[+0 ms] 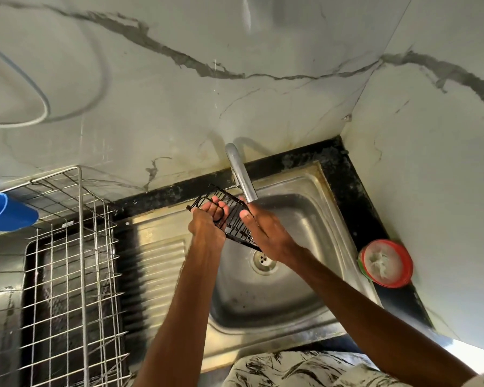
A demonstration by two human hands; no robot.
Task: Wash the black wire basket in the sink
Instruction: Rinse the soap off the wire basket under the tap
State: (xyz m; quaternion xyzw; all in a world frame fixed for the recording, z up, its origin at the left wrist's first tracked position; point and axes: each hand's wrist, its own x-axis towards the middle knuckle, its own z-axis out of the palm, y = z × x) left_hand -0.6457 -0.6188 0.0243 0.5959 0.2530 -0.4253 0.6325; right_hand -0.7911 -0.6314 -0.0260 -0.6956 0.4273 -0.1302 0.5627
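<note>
Black wire basket (pixel 234 219): held up over the sink (pixel 305 222), above the basin's far left part, tilted, with its far end just under the spout of the tap (pixel 242 177) at the sink's back rim. We see 2 hands on it.

Left hand (pixel 207 223): fingers (pixel 218 205) clenched round the basket's left end, poking through the wires.

Right hand (pixel 268 236): grasping the basket's right side, thumb laid over the wire edge. We cannot see its other fingers, which are under the basket.

The drain (pixel 263 259) lies at the sink's centre, below both hands.

Left of the sink, past its ribbed drainboard, we note a metal wire rack (pixel 81 219) standing on the surface (pixel 358 208), with a blue plastic container (pixel 9 212) at its far left edge.

Right of the sink, a round red-rimmed tub (pixel 386 262) of whitish paste sits on the black surface, close to the wall.

Behind the sink rises a pale marble-pattern wall with dark veins.
</note>
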